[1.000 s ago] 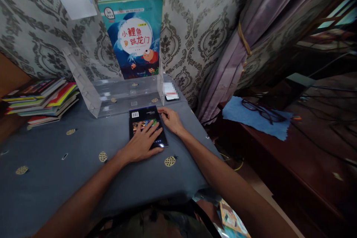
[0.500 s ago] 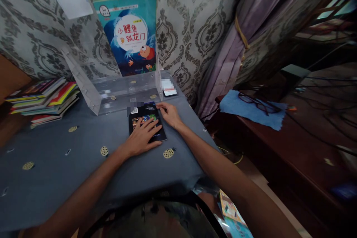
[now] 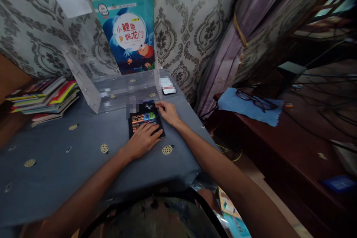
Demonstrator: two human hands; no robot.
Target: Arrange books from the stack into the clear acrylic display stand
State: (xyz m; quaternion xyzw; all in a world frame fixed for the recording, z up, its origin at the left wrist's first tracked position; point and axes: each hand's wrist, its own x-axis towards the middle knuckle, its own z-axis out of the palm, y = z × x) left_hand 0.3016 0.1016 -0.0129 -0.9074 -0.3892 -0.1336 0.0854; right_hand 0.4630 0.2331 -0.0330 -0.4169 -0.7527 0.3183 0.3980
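Note:
A black book (image 3: pixel 142 107) with a block of small colour pictures on its cover lies flat on the grey tablecloth. My left hand (image 3: pixel 145 137) rests palm down on its lower part, fingers stretched out and covering some of the cover. At the upper right edge of the book, my right hand (image 3: pixel 168 112) is closed, its fingers bent and the tips touching the edge. Just beyond the book is a clear acrylic stand (image 3: pixel 96 98).
Two blue picture books, the front one (image 3: pixel 131 37) with a carp, stand upright behind. A pile of books (image 3: pixel 47 96) lies at the left. By the stand's right side is a phone-like item (image 3: pixel 167 86). Glasses (image 3: pixel 255 101) lie on a blue cloth (image 3: pixel 231 106) at the right.
My left hand has slid down the cover toward me, uncovering more of the colour pictures. The right hand keeps its place at the book's edge.

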